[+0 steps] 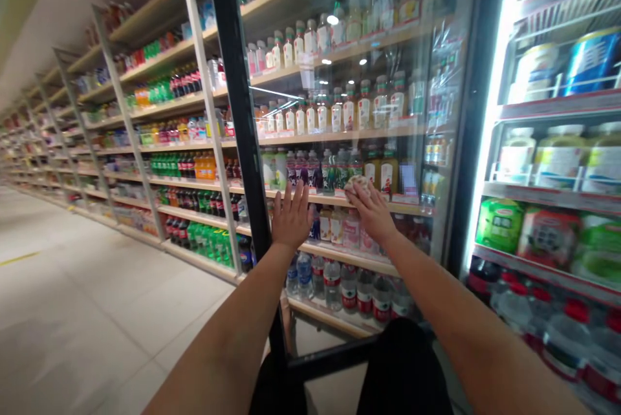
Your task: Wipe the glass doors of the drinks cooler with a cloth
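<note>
A glass door (330,163) in a black frame stands swung out in front of me. My left hand (292,216) lies flat near its left edge, fingers spread and holding nothing. Farther right, my right hand (372,208) presses a crumpled, light patterned cloth (359,186) against the pane. The cloth shows above and beside the fingers, and the palm side is hidden. Through the glass I see shelves of bottles, with some reflections over them.
To the right, a lit cooler (548,189) holds bottles, cans and pouches. A long row of shelves (169,176) with drinks runs off to the left above a tiled floor (97,324). My knees, in black, are by the door's bottom rail (334,358).
</note>
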A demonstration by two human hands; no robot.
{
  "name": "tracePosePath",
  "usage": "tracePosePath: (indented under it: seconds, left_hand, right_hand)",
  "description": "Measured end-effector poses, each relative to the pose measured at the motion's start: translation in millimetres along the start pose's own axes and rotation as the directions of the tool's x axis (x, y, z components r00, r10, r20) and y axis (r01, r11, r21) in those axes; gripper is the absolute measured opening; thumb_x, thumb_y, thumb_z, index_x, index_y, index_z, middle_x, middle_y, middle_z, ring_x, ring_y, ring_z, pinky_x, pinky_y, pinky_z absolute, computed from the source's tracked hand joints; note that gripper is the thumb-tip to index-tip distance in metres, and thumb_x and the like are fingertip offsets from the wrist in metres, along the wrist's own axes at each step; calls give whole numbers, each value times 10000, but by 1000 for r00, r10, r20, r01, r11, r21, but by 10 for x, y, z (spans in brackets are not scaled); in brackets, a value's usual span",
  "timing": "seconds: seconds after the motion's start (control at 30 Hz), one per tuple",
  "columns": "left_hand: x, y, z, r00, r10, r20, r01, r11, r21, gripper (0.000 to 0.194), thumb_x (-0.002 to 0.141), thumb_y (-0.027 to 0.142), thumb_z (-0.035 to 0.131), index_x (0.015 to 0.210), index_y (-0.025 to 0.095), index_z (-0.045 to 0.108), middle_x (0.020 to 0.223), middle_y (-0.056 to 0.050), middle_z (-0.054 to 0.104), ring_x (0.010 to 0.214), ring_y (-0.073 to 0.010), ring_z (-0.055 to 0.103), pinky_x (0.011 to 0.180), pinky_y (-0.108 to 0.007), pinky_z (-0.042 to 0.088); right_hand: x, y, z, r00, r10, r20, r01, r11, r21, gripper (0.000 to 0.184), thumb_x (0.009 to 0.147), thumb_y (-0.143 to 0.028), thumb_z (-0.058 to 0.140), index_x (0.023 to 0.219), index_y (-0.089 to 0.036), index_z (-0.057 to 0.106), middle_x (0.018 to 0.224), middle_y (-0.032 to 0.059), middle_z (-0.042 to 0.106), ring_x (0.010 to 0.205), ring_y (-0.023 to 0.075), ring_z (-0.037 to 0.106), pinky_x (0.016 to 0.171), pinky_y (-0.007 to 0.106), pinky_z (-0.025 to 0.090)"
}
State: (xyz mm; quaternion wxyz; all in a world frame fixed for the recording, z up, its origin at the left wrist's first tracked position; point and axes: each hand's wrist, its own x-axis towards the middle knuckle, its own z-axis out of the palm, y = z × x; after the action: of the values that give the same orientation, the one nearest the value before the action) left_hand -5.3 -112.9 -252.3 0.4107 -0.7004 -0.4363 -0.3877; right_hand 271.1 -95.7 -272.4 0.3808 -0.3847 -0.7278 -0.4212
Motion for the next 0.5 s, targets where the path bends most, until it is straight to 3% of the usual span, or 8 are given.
tracePosePath:
  seconds: [0.1, 0.17, 0.3, 0.37, 0.5]
  left_hand:
    - [12, 8, -5, 1000, -17, 12, 18, 999, -45, 582, 1080, 263, 498, 1624, 62, 454, 1689, -193, 334, 1611, -372, 229, 1331, -632, 176]
    - [20, 10, -6, 1000, -24, 17, 25, 997, -69, 583, 1083, 269, 495, 1626, 62, 448, 1691, -198, 329, 1613, -370, 222, 1331, -638, 165]
    - [32, 20, -20, 999, -33, 38, 37, 995, -95, 591, 1081, 264, 498, 1633, 63, 435, 1695, -197, 323, 1619, -367, 205, 1336, -640, 144]
    - [35, 30, -31, 998, -37, 50, 42, 993, -107, 606, 1073, 254, 510, 1644, 72, 417, 1705, -187, 309, 1624, -361, 187, 1340, -634, 129]
    - [35, 48, -32, 998, -31, 56, 38, 992, -119, 630, 1066, 242, 519, 1659, 76, 385, 1725, -172, 265, 1630, -355, 154, 1348, -619, 104]
  right_hand:
    - [-82, -17, 6, 982, -161, 104, 157, 987, 44, 695, 966, -3, 519, 1583, -321, 547, 1633, 36, 520, 1602, 324, 337, 1251, 505, 405]
    - [-49, 20, -15, 977, -173, 128, 166, 984, 59, 707, 967, 4, 512, 1578, -350, 548, 1632, 18, 522, 1600, 298, 349, 1270, 500, 387]
    - [113, 49, -23, 992, 124, -14, -123, 991, 56, 657, 1006, -29, 471, 1600, -304, 527, 1698, 46, 420, 1629, 328, 274, 1273, 560, 383]
    - [95, -21, 9, 983, 178, -31, -175, 981, 80, 637, 1019, -39, 452, 1605, -278, 524, 1708, 63, 400, 1643, 341, 225, 1284, 593, 365]
    - [-62, -156, 28, 991, -45, 127, 30, 992, 122, 646, 1010, -17, 463, 1570, -322, 565, 1654, 37, 491, 1633, 308, 268, 1293, 552, 376]
